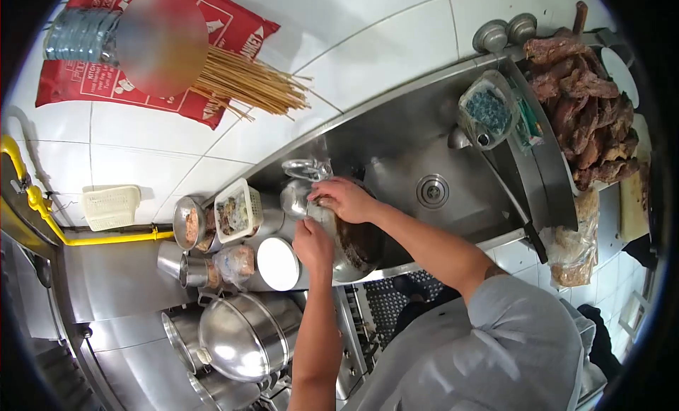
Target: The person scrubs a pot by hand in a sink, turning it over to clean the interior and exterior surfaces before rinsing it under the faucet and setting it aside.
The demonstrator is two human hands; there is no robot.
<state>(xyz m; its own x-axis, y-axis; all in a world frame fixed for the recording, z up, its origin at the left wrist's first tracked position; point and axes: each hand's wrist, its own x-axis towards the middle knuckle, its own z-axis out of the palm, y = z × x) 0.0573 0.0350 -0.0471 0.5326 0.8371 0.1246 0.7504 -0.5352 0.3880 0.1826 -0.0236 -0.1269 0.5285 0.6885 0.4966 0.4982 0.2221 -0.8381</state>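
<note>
My left hand [313, 242] is closed at the left rim of a large metal bowl [348, 266] with dark brown residue inside. Just above it, my right hand [346, 199] has its fingers bent together over the upper part of the bowl. What lies between the fingers of either hand is too small to make out. A small shiny round vessel [293, 199] sits beside the fingertips, below the faucet [306, 170]. The large bowl rests at the left end of the steel sink [396, 170].
Near the hands are a white round lid [278, 264], a white basket [239, 210] with food, and a big domed pot [249, 336]. A long-handled ladle [506, 192] crosses the sink. Dark meat pieces [583, 107] are piled right; skewers [251, 82] lie upper left.
</note>
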